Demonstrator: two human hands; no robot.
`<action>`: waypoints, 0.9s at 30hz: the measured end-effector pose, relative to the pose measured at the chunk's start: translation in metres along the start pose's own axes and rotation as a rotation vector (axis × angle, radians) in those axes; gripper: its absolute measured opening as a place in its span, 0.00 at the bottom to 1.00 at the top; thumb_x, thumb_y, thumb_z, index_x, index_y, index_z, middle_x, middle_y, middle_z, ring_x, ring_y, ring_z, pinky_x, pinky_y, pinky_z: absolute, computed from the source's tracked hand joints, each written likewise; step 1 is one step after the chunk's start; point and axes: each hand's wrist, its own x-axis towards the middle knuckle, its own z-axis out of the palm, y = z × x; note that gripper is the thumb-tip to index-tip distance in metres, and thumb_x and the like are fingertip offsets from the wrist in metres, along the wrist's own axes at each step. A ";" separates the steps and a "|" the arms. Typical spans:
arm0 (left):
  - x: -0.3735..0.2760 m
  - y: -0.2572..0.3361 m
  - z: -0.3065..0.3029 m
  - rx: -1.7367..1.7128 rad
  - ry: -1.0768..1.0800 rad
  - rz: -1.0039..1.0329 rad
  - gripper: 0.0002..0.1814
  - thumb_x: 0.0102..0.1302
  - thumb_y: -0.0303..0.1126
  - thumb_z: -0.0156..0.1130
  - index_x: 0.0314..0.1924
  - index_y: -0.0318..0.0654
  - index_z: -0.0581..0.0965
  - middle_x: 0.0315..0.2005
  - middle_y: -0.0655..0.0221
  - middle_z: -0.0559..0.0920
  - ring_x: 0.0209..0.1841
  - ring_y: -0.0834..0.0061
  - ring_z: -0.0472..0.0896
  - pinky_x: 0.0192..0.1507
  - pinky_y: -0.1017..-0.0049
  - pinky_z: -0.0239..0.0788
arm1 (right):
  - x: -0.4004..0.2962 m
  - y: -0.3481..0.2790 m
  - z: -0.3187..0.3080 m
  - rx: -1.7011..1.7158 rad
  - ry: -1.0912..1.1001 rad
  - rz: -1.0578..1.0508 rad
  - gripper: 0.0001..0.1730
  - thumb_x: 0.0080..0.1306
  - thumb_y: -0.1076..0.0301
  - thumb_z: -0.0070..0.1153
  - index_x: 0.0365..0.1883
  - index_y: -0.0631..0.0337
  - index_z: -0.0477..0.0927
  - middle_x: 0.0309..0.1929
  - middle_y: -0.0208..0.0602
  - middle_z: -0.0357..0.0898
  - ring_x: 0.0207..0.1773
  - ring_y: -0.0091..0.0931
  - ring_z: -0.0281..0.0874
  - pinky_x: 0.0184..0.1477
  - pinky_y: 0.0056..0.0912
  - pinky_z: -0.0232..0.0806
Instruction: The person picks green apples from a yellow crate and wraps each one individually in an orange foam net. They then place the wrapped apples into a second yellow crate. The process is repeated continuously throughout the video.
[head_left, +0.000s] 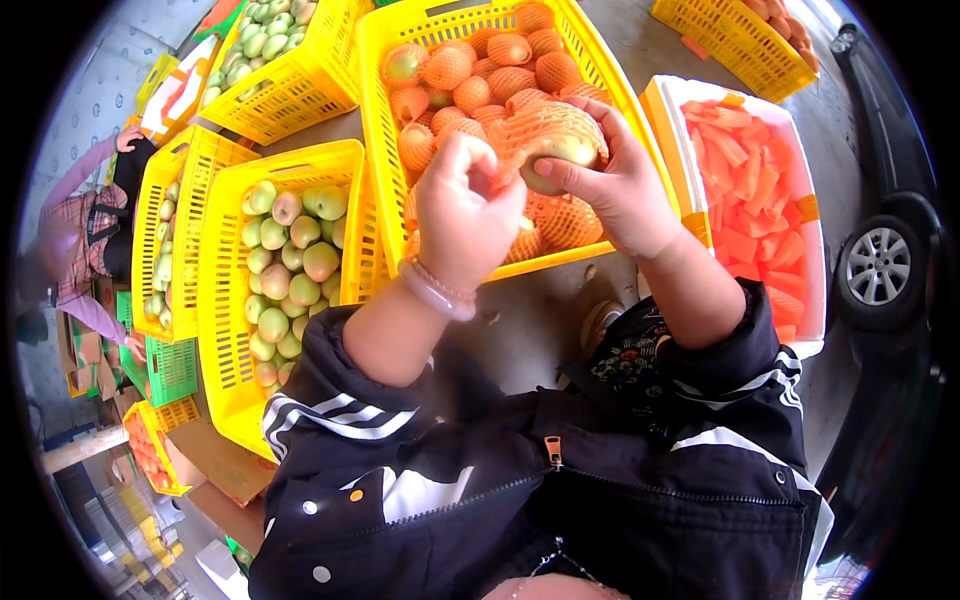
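Note:
My right hand (630, 187) grips a pale green apple (566, 150), its thumb across the front. An orange foam net (536, 127) covers the upper part of the fruit, and some of its skin shows bare below. With curled fingers, my left hand (469, 210) pinches the loose edge of this net; the fingertips are partly hidden. Both hands are above a yellow plastic crate (379, 142) of apples in orange foam nets (450, 67). Bare green and reddish apples (289, 259) fill part of another yellow crate (225, 330) at the left.
On the right, a white foam box (814, 277) holds flat orange foam nets (750, 180). Beyond it a dark car (885, 150) is parked. More yellow crates (285, 105) stand at the upper left and upper right (735, 45). A co-worker (82, 225) is at the far left.

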 end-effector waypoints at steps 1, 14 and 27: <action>-0.002 0.002 0.002 -0.026 -0.010 0.015 0.13 0.55 0.16 0.66 0.31 0.39 0.70 0.23 0.75 0.71 0.25 0.86 0.71 0.27 0.81 0.67 | 0.000 0.003 0.003 0.076 -0.003 -0.013 0.38 0.60 0.81 0.62 0.68 0.64 0.61 0.55 0.38 0.75 0.56 0.23 0.76 0.60 0.26 0.70; 0.006 0.021 -0.017 0.332 -0.374 0.574 0.29 0.53 0.22 0.66 0.58 0.34 0.76 0.56 0.55 0.68 0.54 0.60 0.73 0.57 0.68 0.69 | 0.002 0.003 0.005 0.626 -0.091 0.038 0.34 0.75 0.54 0.50 0.73 0.57 0.56 0.66 0.41 0.69 0.68 0.33 0.69 0.69 0.42 0.64; 0.009 0.010 -0.017 0.234 -0.316 0.229 0.45 0.46 0.35 0.80 0.60 0.34 0.62 0.49 0.52 0.76 0.51 0.57 0.80 0.52 0.64 0.73 | -0.001 0.009 0.010 0.169 -0.319 -0.207 0.64 0.55 0.39 0.70 0.78 0.59 0.45 0.72 0.48 0.60 0.73 0.34 0.62 0.73 0.39 0.56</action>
